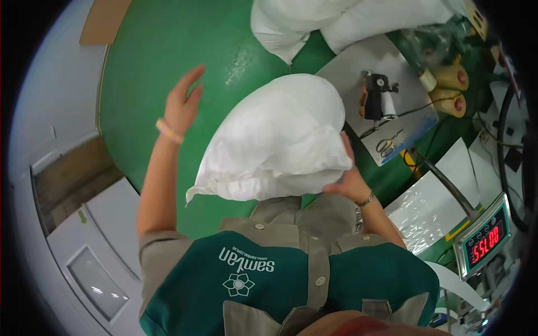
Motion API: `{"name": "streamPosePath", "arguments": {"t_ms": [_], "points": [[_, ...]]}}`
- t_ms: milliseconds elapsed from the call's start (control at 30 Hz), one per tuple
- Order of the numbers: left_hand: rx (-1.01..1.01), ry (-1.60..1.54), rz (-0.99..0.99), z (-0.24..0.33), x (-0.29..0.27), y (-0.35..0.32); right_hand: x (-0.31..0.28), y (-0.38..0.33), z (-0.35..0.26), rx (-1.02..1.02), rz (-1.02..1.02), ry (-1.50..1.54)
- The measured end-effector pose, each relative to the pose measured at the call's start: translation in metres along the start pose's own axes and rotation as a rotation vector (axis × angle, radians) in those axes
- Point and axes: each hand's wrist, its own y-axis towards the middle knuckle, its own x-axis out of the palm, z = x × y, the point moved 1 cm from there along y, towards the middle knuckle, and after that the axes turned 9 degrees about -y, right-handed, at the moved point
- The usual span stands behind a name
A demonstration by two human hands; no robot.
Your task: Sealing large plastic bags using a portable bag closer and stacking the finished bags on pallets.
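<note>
The white filled sack (277, 140) sits up at chest height, propped from below and behind by the right hand (347, 179) — fingers spread against its lower right corner, gripping the bulging cloth. The left hand (182, 103) is off it, well to the sack's left, palm open and fingers loose in the air, holding nothing; a pale band circles that wrist. Just past the right hand, to its right, a shiny plastic sheet (431, 207) lies flat, and beyond that sheet a scale display (486, 238) glows with red digits. Further out from the right hand a grey board (386, 61) carries a black handheld sewing machine (374, 98) and a pair of scissors (388, 144); two yellowish thread cones (453, 89) lie beside it. Farthest off — above the sack — more white sacks (325, 22) rest on the green floor (157, 67).
</note>
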Motion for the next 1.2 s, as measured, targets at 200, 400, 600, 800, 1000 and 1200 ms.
{"name": "streamPosePath", "arguments": {"t_ms": [200,400,600,800,1000,1200], "points": [[-0.851,0.547,-0.364,-0.128,0.016,-0.272,-0.032,-0.001,0.047,0.529,0.303,0.315],[-0.707,-0.562,-0.403,-0.105,0.162,-0.258,-0.073,0.002,0.066,0.510,0.421,0.780],[-0.328,-0.815,0.365,-0.092,0.230,-0.210,-0.109,0.004,0.095,0.520,0.477,0.724],[-0.688,-2.072,0.909,-0.055,0.183,-0.167,-0.109,0.033,0.026,0.380,0.350,0.750],[-0.581,-2.103,1.243,-0.120,0.194,-0.183,-0.070,0.072,0.028,0.462,0.431,0.497],[-0.764,-1.987,1.262,-0.104,0.218,-0.274,-0.034,0.050,0.009,0.610,0.436,0.192]]}}
